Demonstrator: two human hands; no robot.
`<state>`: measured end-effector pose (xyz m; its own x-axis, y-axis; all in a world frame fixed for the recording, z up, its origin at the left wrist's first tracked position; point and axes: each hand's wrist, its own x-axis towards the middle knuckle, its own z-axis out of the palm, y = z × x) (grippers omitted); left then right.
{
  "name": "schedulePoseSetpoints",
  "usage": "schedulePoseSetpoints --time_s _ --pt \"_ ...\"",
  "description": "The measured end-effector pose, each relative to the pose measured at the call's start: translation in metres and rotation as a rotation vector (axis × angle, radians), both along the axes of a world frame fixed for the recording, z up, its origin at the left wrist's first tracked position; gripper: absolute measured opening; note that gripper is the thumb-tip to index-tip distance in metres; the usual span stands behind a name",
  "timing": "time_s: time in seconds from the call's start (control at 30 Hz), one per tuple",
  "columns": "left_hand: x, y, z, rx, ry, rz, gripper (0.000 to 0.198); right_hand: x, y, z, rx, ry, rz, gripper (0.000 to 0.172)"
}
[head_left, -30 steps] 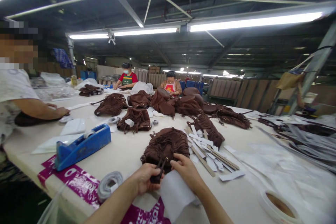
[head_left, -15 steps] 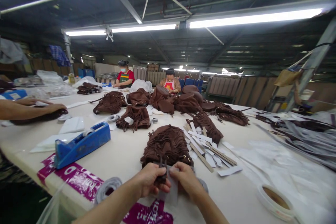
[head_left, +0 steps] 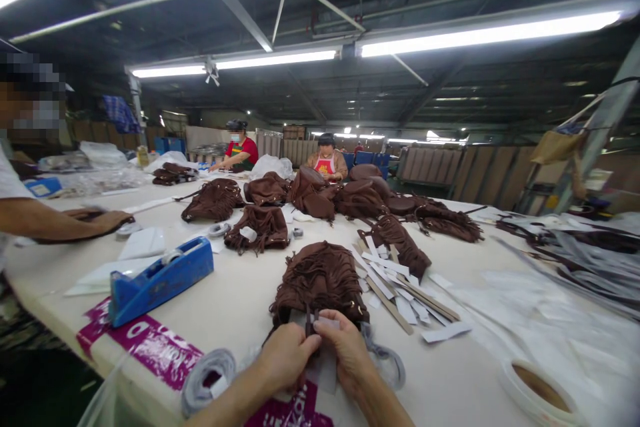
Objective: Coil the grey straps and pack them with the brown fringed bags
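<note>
A dark brown fringed bag (head_left: 317, 277) lies on the table right in front of me, its open edge towards my hands. Two narrow brown straps (head_left: 311, 320) come from that edge. My left hand (head_left: 286, 355) is closed round their lower part, its fingertips partly hidden. Pressed against it, my right hand (head_left: 345, 347) pinches a translucent whitish strip (head_left: 327, 373), which hangs down below the fingers. The right thumb and forefinger also lie against the straps. A clear plastic bundle with a grey roll (head_left: 393, 367) sits just right of the bag.
A blue tape dispenser (head_left: 163, 283) stands at left, near a grey roll (head_left: 207, 377). Paper strips (head_left: 400, 287) lie right of the bag; a large tape roll (head_left: 540, 393) is at front right. More brown bags (head_left: 310, 193) are piled behind. A co-worker's arm (head_left: 60, 223) reaches in from the left.
My right hand has moved in against the straps, and my left hand has turned so its back shows more. At the left, the co-worker's head and shoulder have come into view.
</note>
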<state>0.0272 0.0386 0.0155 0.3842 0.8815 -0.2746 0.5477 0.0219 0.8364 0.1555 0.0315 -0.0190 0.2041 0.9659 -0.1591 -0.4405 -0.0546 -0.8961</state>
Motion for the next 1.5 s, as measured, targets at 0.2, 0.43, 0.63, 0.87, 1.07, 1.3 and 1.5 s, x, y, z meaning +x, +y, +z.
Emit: schedulePoseSetpoints --time_s 0.2,0.43,0.63,0.87,1.07,1.3,1.5 --pt "-0.028 0.007 0.019 0.441 0.176 0.104 0.033 0.002 -0.001 0.0 -0.005 -0.024 -0.018 0.047" --pt "-0.023 0.024 0.001 0.139 -0.142 0.081 0.027 0.005 0.001 0.001 0.0 -0.056 0.022 0.042" --pt "0.0 0.02 -0.014 -0.046 -0.414 0.108 0.03 0.009 -0.003 0.003 0.029 -0.068 0.018 0.045" --pt "-0.006 0.024 -0.015 -0.138 -0.501 0.143 0.031 0.032 -0.024 0.022 -0.031 0.301 0.346 0.031" --pt "-0.009 0.021 -0.01 -0.144 -0.495 0.085 0.033 0.025 -0.027 0.016 -0.021 0.141 0.315 0.027" --pt "-0.008 0.014 -0.012 -0.071 -0.427 0.044 0.026 0.015 -0.023 -0.002 0.011 0.06 0.319 0.043" --pt "-0.006 0.014 -0.014 -0.006 -0.418 0.063 0.025 0.015 -0.024 0.003 -0.037 -0.02 0.317 0.049"
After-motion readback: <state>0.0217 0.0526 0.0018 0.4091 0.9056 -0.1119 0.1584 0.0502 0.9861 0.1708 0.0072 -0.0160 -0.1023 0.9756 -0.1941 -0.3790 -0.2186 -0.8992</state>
